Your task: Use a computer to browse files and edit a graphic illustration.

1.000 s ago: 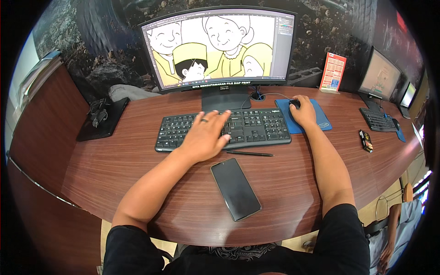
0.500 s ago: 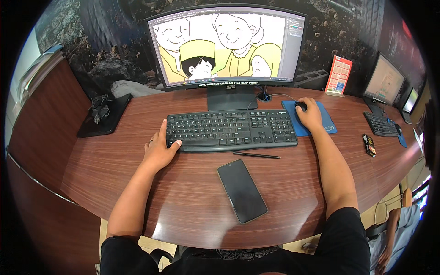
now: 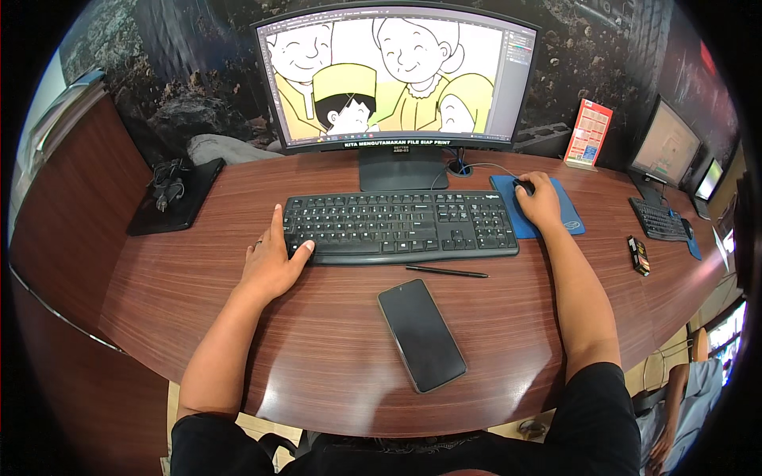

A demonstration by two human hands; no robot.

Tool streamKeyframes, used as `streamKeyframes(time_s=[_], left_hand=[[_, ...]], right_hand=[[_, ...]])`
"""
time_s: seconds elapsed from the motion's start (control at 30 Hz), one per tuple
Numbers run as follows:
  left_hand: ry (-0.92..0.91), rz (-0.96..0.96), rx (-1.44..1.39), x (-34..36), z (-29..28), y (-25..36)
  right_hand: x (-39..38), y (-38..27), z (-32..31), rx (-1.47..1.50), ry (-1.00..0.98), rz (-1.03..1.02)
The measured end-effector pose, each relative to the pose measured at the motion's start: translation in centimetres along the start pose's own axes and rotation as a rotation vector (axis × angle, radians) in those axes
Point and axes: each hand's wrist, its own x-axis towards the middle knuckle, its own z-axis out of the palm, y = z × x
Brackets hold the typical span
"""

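My left hand (image 3: 274, 258) rests at the left end of a black keyboard (image 3: 401, 228), fingers stretched out and the thumb over its lower left corner keys. My right hand (image 3: 541, 202) is wrapped over a black computer mouse (image 3: 525, 187), which sits on a blue mouse pad (image 3: 567, 220). A curved monitor (image 3: 401, 144) behind the keyboard displays a drawing of cartoon people in yellow clothes. In front of the keyboard lie a thin black pen (image 3: 447, 271) and a dark phone (image 3: 422, 335) with its screen black.
A black laptop-like slab (image 3: 151, 218) with a coiled cable (image 3: 168, 189) lies at the left. To the right stand a red-and-white card (image 3: 589, 133), a small black box (image 3: 638, 255), a second monitor (image 3: 667, 143) and a second keyboard (image 3: 660, 220). Another person's arm (image 3: 673, 416) shows at lower right.
The view has shifted slightly. My left index finger looks a little straighter at the keyboard's edge. My right hand stays on the mouse, and the drawing on the screen looks the same.
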Motion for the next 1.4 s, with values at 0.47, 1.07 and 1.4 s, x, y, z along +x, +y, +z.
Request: streamKeyframes(time_s=[0.47, 1.07, 1.4], left_hand=[[0.002, 0.049, 0.003, 0.45, 0.37, -0.87], [-0.018, 0.030, 0.030, 0.44, 0.26, -0.72], [-0.014, 0.024, 0.037, 0.49, 0.33, -0.80]], right_hand=[[0.05, -0.07, -0.08, 0.011, 0.004, -0.027], [0.19, 0.27, 0.04, -0.005, 0.001, -0.023], [0.17, 0.50, 0.10, 0.006, 0.013, -0.049]])
